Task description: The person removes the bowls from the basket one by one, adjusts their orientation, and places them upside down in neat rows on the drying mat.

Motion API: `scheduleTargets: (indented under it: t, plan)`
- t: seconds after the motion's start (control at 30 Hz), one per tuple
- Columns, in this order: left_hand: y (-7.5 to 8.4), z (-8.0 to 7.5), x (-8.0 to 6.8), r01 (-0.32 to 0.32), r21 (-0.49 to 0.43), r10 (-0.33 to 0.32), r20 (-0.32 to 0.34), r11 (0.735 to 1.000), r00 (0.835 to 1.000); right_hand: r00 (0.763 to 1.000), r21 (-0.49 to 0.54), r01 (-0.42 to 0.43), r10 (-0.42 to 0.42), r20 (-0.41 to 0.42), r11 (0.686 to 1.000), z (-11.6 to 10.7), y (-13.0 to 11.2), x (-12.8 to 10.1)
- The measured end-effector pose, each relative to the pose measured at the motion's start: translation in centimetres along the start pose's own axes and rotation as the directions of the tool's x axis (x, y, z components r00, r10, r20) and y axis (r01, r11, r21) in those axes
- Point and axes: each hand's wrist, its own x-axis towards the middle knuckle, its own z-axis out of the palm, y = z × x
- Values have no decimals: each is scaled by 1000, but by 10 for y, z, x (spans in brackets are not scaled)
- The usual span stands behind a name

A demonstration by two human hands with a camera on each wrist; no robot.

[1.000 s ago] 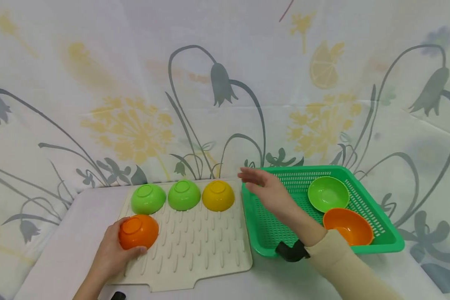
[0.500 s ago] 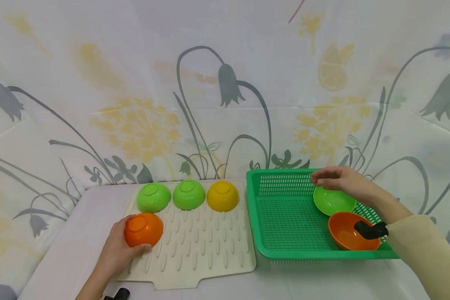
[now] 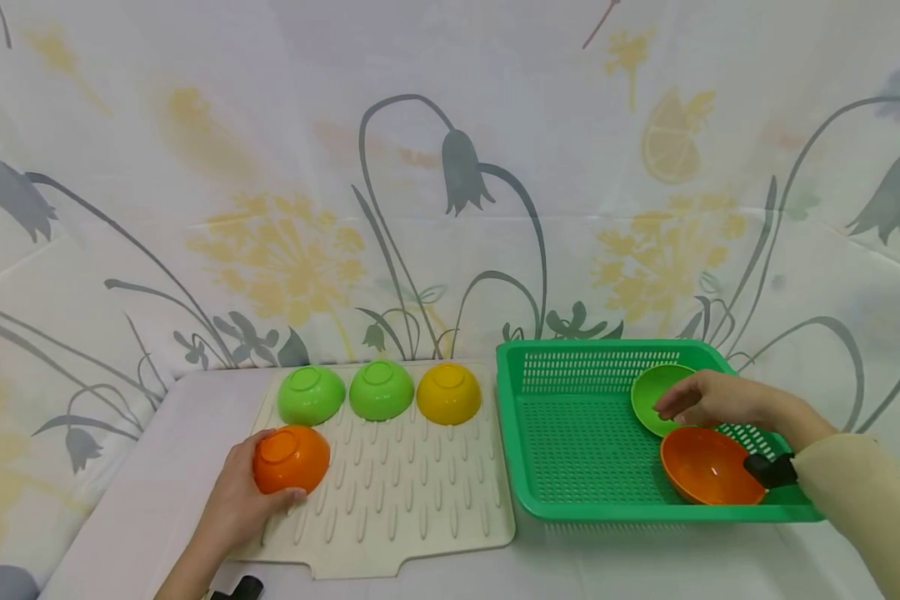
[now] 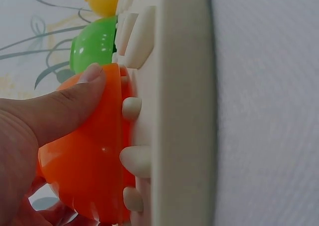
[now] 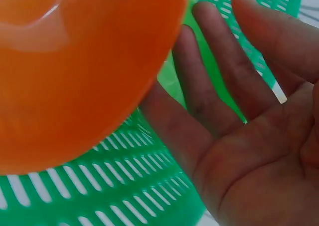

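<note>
My left hand [image 3: 234, 500] grips an upside-down orange bowl [image 3: 297, 457] at the left side of a cream ridged drainboard [image 3: 390, 508]. In the left wrist view, the thumb presses the bowl's outside and its rim sits against the board's ridges. My right hand [image 3: 738, 402] reaches into a green slotted basket [image 3: 645, 512], over an upright green bowl [image 3: 648, 393], its fingers relaxed. A second orange bowl [image 3: 708, 467] lies tilted, hollow side up, in front of that hand. The right wrist view shows the fingers [image 5: 227, 61] spread beside this orange bowl's rim.
Two upturned green bowls [image 3: 311, 397] and an upturned yellow bowl [image 3: 448, 395] stand in a row along the drainboard's back edge. The basket stands just right of the board, on a white cloth [image 3: 120, 500]. A flower-printed curtain [image 3: 420, 208] hangs behind everything.
My right hand has moved right from beside the yellow bowl, across the basket, then lowered to the green bowl. The left hand keeps hold of the orange bowl. The head view has shifted slightly.
</note>
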Motion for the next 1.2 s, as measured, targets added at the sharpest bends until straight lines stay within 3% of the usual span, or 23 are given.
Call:
scheduleTargets:
  t: [0.13, 0.37, 0.67, 0.83, 1.1, 1.2]
  plan:
    - [0, 0, 0, -1, 5, 1, -2, 1000, 1000, 1000, -19, -29, 29, 8, 999, 2, 6, 2]
    - [0, 1, 0, -13, 6, 13, -14, 1000, 1000, 1000, -162, -1, 3, 12, 987, 1, 7, 3]
    - [2, -2, 0, -8, 8, 8, 1, 1000, 1000, 999, -260, -18, 9, -34, 966, 0, 4, 4]
    - [3, -4, 3, -16, 33, 16, 1, 999, 1000, 999, -207, -28, 20, -39, 978, -1, -1, 1]
    - [3, -2, 0, -12, 23, 11, 5, 1000, 1000, 994, -10, -99, 99, -38, 995, 1, -4, -5]
    - [2, -2, -1, -11, 32, 11, 3, 999, 1000, 995, 32, -91, 92, -32, 995, 3, -6, -7]
